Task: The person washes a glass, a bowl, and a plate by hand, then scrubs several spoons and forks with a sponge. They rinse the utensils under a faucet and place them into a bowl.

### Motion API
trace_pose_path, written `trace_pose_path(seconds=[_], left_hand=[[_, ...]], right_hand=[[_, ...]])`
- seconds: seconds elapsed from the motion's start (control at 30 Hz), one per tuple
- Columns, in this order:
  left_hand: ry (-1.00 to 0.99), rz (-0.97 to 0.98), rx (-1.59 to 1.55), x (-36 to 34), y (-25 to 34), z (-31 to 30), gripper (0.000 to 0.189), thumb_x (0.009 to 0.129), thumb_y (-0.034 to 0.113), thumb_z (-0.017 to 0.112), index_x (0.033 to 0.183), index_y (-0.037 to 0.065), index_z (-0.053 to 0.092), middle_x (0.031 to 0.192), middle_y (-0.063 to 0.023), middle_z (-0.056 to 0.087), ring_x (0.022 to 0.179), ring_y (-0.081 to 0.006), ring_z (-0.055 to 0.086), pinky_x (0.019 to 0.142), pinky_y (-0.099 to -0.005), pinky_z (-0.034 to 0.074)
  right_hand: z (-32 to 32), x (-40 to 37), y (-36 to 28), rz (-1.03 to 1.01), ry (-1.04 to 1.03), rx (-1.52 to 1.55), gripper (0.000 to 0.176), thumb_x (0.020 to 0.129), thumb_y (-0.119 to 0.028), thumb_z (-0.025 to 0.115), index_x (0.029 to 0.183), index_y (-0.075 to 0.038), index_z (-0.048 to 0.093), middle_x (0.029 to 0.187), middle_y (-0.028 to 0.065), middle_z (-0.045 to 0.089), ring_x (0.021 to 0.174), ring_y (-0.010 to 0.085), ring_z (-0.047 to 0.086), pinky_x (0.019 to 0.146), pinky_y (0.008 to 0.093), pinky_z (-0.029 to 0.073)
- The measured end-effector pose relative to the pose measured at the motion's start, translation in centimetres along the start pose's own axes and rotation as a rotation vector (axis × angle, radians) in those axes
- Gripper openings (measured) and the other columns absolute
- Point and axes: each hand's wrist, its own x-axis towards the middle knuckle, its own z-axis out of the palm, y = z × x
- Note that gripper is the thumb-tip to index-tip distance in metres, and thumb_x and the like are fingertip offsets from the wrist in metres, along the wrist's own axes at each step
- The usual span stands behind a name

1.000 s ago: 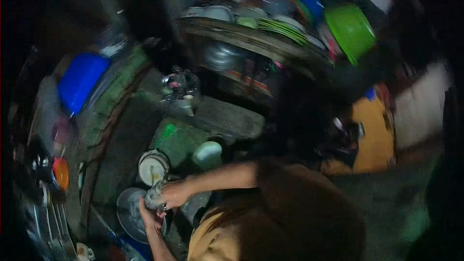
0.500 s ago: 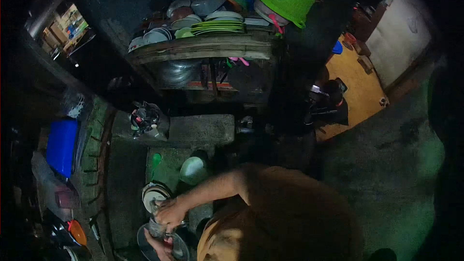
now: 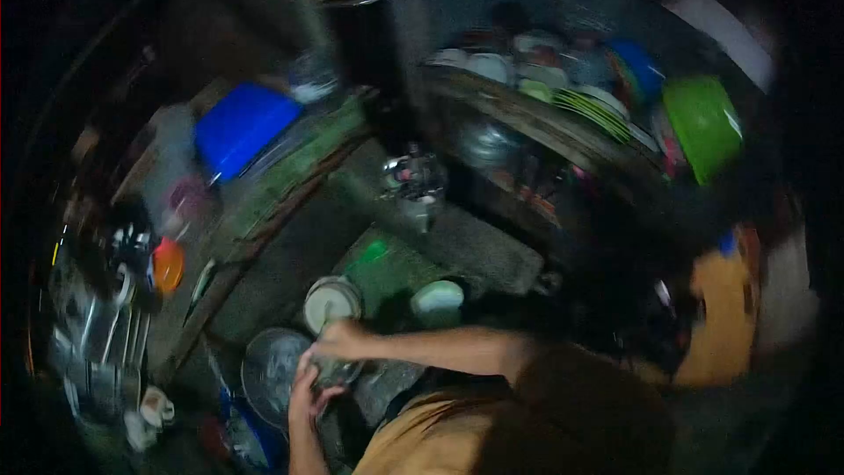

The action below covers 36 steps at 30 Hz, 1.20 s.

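Observation:
My right hand is closed over the top of a greyish, see-through vessel, blurred, whose exact kind I cannot make out. My left hand grips the same vessel from below and to the left, fingers curled against its side. Behind my hands, to the left, lies a wide clear basin. Just above my right hand is a stack of pale plates or bowls. A whitish bowl sits to the right of that stack, and a green spoon-like utensil lies beyond it.
A wooden shelf carries stacked dishes, with a green basket at its right end. A pot of utensils stands beyond the washing spot. On the left are a blue container, an orange bowl and a metal rack.
My view has swung left, so the shelf and basket appear farther right. Both hands stay close together near the basin, with the left hand now higher in view against the vessel.

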Motion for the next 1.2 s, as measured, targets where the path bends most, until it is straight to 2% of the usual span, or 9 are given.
trace_pose_path(seconds=[0.17, 0.37, 0.5, 0.57, 0.7, 0.77, 0.9, 0.93, 1.2], left_hand=[[0.033, 0.056, 0.382, 0.9, -0.1, 0.0, 0.079, 0.066, 0.014, 0.076, 0.135, 0.003, 0.038, 0.119, -0.0084, 0.053, 0.113, -0.0206, 0.048, 0.100, -0.0337, 0.035], [-0.050, 0.217, 0.302, 0.7, -4.0, -2.1, 0.075, 0.073, 0.022, 0.075, 0.134, 0.003, 0.037, 0.122, -0.0077, 0.052, 0.111, -0.0182, 0.050, 0.094, -0.0306, 0.043], [0.402, -0.034, -0.330, 0.5, -5.6, -1.8, 0.050, 0.090, 0.036, 0.058, 0.129, 0.010, 0.041, 0.123, -0.0103, 0.049, 0.114, -0.0243, 0.049, 0.085, -0.0484, 0.048], [0.507, 0.184, -0.348, 2.4, -7.8, -1.7, 0.049, 0.089, 0.034, 0.058, 0.128, 0.009, 0.042, 0.125, -0.0109, 0.049, 0.121, -0.0269, 0.043, 0.094, -0.0533, 0.042], [0.657, 0.948, 0.961, 3.6, -10.2, -3.9, 0.048, 0.090, 0.039, 0.054, 0.126, 0.007, 0.047, 0.122, -0.0116, 0.051, 0.107, -0.0193, 0.051, 0.095, -0.0328, 0.039], [0.548, 0.743, 0.451, 3.4, -10.2, -4.1, 0.049, 0.089, 0.031, 0.058, 0.129, 0.006, 0.045, 0.123, -0.0123, 0.051, 0.108, -0.0197, 0.052, 0.095, -0.0338, 0.039], [0.514, 0.339, -0.065, 3.7, -11.0, -6.1, 0.058, 0.086, 0.018, 0.058, 0.139, 0.006, 0.036, 0.139, -0.0135, 0.040, 0.128, -0.0293, 0.038, 0.107, -0.0412, 0.029], [0.444, 0.232, -0.144, 2.5, -10.5, -6.7, 0.059, 0.087, 0.017, 0.059, 0.139, 0.006, 0.034, 0.137, -0.0126, 0.042, 0.124, -0.0283, 0.041, 0.104, -0.0404, 0.032], [0.562, 0.019, -0.291, -1.0, -9.1, -13.9, 0.061, 0.079, 0.015, 0.071, 0.130, 0.003, 0.039, 0.115, -0.0161, 0.055, 0.103, -0.0275, 0.057, 0.087, -0.0381, 0.046]], right_hand=[[0.7, 0.7, -2.2, 0.100, 0.056, 0.007, 0.028, 0.072, -0.028, 0.076, 0.070, -0.002, 0.065, 0.066, 0.0130, 0.064, 0.061, 0.0160, 0.061, 0.055, 0.0339, 0.047], [-1.3, 4.2, -3.9, 0.429, 0.271, 0.756, 0.016, 0.080, -0.015, 0.071, 0.081, -0.007, 0.056, 0.071, -0.0012, 0.055, 0.060, 0.0081, 0.051, 0.051, 0.0281, 0.041], [2.4, 3.5, 0.2, 0.058, 0.159, 0.632, 0.020, 0.079, -0.015, 0.071, 0.087, -0.003, 0.058, 0.078, 0.0046, 0.059, 0.074, 0.0156, 0.057, 0.068, 0.0312, 0.046], [5.6, 1.1, -0.3, -0.560, 0.127, -0.191, 0.030, 0.077, -0.022, 0.072, 0.094, -0.002, 0.060, 0.081, 0.0116, 0.060, 0.081, 0.0282, 0.058, 0.076, 0.0391, 0.045], [8.7, 0.4, -1.1, -0.513, 0.057, -0.339, 0.038, 0.076, -0.028, 0.072, 0.101, -0.002, 0.061, 0.093, 0.0178, 0.060, 0.089, 0.0372, 0.055, 0.081, 0.0453, 0.043], [9.7, 2.7, 2.2, -0.335, 0.228, -0.380, 0.035, 0.079, -0.028, 0.068, 0.102, -0.003, 0.061, 0.102, 0.0180, 0.060, 0.093, 0.0370, 0.056, 0.083, 0.0452, 0.043], [7.1, 5.7, 0.1, 0.303, -0.080, 0.195, 0.045, 0.080, -0.032, 0.069, 0.107, 0.002, 0.058, 0.103, 0.0174, 0.062, 0.100, 0.0310, 0.059, 0.085, 0.0413, 0.046], [7.9, 5.1, -0.1, 0.316, -0.057, 0.310, 0.040, 0.078, -0.026, 0.073, 0.106, -0.002, 0.056, 0.097, 0.0074, 0.060, 0.090, 0.0167, 0.057, 0.077, 0.0331, 0.048], [13.1, 1.6, -0.7, 0.157, -0.291, 0.120, 0.039, 0.080, -0.025, 0.070, 0.107, 0.000, 0.056, 0.096, 0.0124, 0.062, 0.089, 0.0233, 0.060, 0.080, 0.0357, 0.048]])
